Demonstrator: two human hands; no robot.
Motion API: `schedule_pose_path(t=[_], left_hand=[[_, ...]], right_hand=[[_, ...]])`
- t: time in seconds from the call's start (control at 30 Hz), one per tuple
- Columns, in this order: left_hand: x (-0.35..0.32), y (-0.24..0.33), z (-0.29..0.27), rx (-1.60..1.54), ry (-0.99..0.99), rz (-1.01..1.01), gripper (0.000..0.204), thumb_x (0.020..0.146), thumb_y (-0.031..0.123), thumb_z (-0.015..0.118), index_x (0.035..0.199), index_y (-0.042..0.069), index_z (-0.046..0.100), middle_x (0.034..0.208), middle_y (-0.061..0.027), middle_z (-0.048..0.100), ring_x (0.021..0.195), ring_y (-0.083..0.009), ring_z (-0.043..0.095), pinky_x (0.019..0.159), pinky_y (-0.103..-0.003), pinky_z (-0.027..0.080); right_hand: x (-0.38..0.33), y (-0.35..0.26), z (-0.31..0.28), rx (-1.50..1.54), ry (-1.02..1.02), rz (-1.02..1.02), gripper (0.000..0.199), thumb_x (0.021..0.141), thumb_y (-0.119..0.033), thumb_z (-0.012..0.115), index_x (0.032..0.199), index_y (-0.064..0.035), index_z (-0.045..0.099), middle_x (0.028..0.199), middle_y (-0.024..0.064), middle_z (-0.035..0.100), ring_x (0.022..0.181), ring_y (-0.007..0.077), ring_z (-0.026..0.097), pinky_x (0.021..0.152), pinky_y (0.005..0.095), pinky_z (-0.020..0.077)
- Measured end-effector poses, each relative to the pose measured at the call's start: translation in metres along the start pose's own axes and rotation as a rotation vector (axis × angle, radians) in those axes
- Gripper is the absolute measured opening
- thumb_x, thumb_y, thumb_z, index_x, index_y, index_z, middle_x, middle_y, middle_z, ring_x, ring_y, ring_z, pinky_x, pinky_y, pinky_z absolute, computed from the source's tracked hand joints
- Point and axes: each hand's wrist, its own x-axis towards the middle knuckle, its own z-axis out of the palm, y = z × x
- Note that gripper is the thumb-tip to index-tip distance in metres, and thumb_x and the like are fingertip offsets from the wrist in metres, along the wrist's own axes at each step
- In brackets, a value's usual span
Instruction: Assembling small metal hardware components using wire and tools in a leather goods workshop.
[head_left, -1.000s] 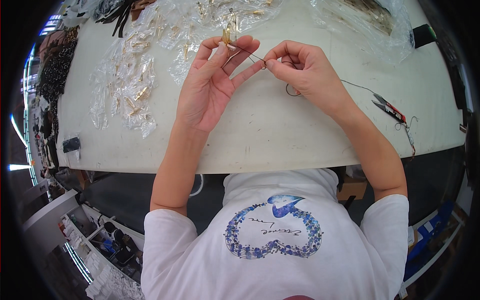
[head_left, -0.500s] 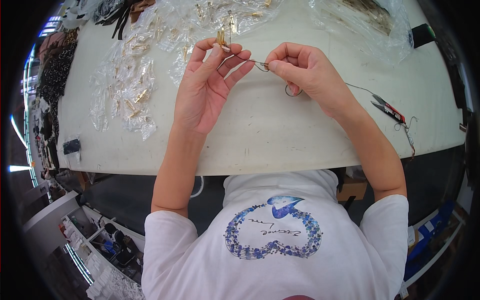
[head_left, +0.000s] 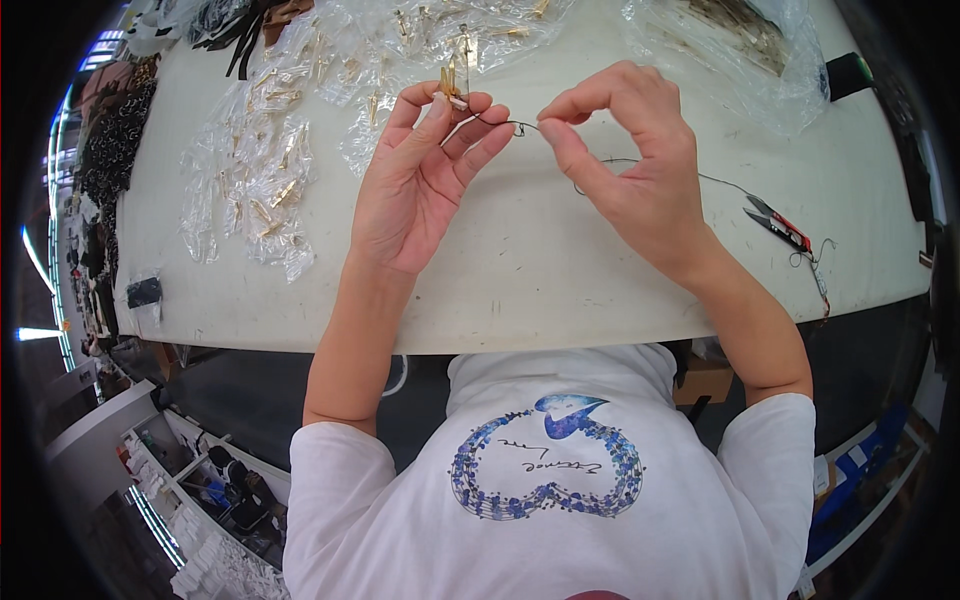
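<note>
My left hand [head_left: 412,195] pinches a gold metal clip [head_left: 447,80] with a small whitish piece at its base, held between thumb and fingers above the table. A thin dark thread [head_left: 490,121] runs from the clip past my left fingertips, with a small loop in it. To the right, my right hand [head_left: 645,165] is closed in a pinch, thumb against forefinger, on the thread's end. More dark thread [head_left: 722,180] trails from behind this hand toward red-and-black thread snips [head_left: 780,223] lying on the table.
Crumpled clear bags [head_left: 268,195] with several gold clips lie on the left and far side of the white table [head_left: 520,290]. Another clear bag [head_left: 735,45] and a black item [head_left: 848,76] sit far right. Dark patterned material [head_left: 112,165] lines the left edge.
My right hand has turned and lifted slightly, its other fingers less curled. The thread's loop now hangs in the gap between my hands. My left hand has barely moved.
</note>
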Motion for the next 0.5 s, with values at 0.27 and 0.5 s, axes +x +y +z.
schedule_pose_path(t=[0.27,0.5], left_hand=[[0.001,0.000,0.006,-0.019,0.098,-0.006,0.014,0.102,0.010,0.049,0.116,0.005,0.049,0.112,-0.0159,0.062,0.112,-0.0288,0.063,0.102,-0.039,0.054],[0.001,-0.002,0.004,-0.078,0.056,-0.049,0.015,0.103,0.010,0.048,0.117,0.004,0.048,0.113,-0.0164,0.061,0.113,-0.0290,0.062,0.104,-0.040,0.053]], right_hand=[[-0.004,0.006,0.007,0.066,-0.130,0.184,0.008,0.084,-0.016,0.070,0.089,-0.0103,0.074,0.082,-0.0012,0.065,0.086,0.0173,0.056,0.091,0.0356,0.0340],[-0.002,0.003,0.010,0.254,-0.118,0.284,0.010,0.084,-0.016,0.070,0.089,-0.0078,0.073,0.083,0.0023,0.068,0.086,0.0184,0.057,0.085,0.0354,0.0411]])
